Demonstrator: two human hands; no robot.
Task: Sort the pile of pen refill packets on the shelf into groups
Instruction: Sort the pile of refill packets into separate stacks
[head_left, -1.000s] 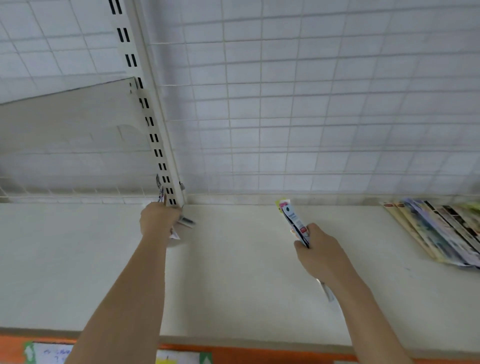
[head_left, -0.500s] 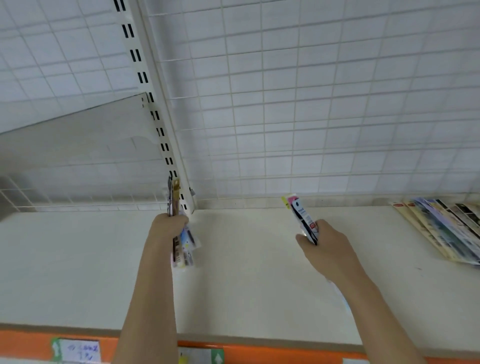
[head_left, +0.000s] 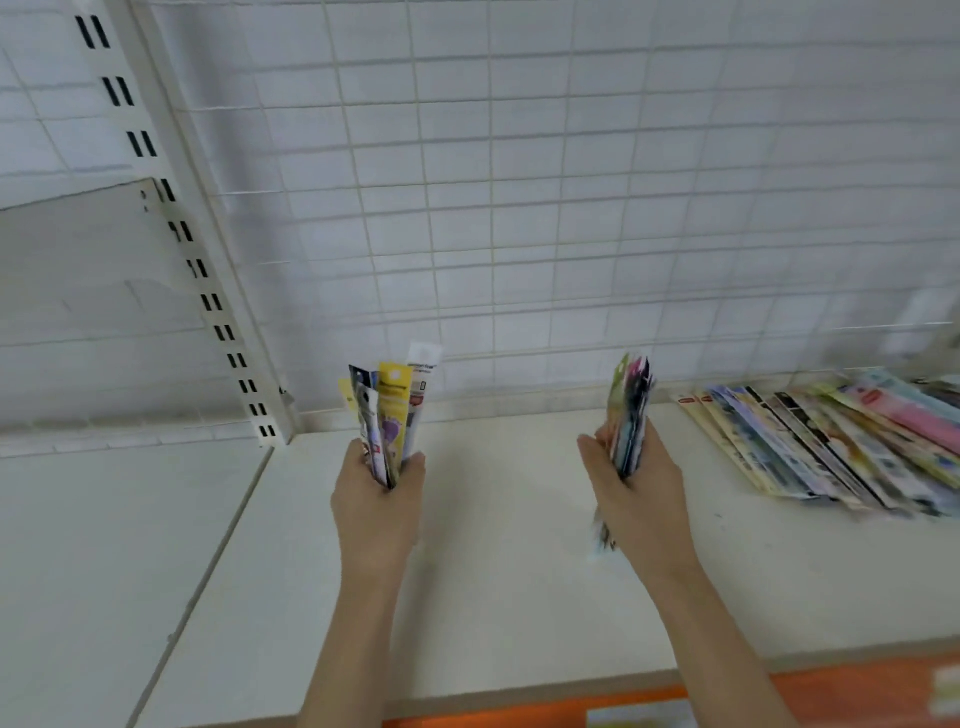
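Head view: the left hand (head_left: 378, 499) is clenched around an upright fan of slim printed refill packets (head_left: 390, 410), yellow and white headers on top. The right hand (head_left: 636, 499) grips a second, blurred upright bundle of colourful packets (head_left: 629, 410). Both bundles stand with their long axes vertical above the white laminate shelf (head_left: 493, 571). The overlapping row of flat packets (head_left: 831, 441) lies at far right, pointing toward the wire-grid back; the right hand is clearly nearer, so it probably adds there.
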